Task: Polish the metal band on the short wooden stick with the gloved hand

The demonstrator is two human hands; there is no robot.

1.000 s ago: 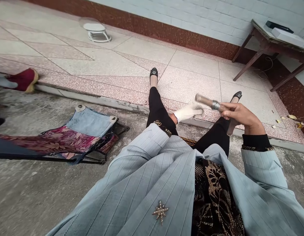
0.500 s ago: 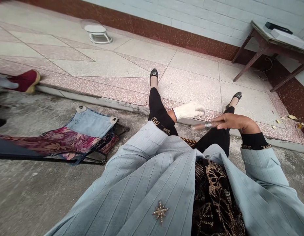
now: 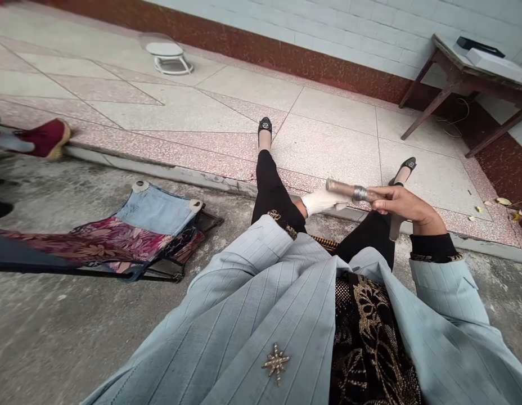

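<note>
My right hand is closed round a wooden-handled tool whose grip is bound with silvery wire. The handle points left, and a flat, dull piece of the tool shows below my fingers; its full shape is hidden. My left hand, in a white knitted glove, is just below and behind the handle's free end. Its fingers stretch to the right and look empty, though the handle covers part of them. I cannot tell whether glove and handle touch.
A low folding chair with denim and floral cloth stands at left, near a person's red shoe. A raised tiled floor edge runs across. Beyond are a white stool and, at right, a wooden table with boxes.
The handle's free end has risen and now crosses in front of my gloved left hand. My right hand has turned, showing the flat piece below it. The left glove has lowered slightly.
</note>
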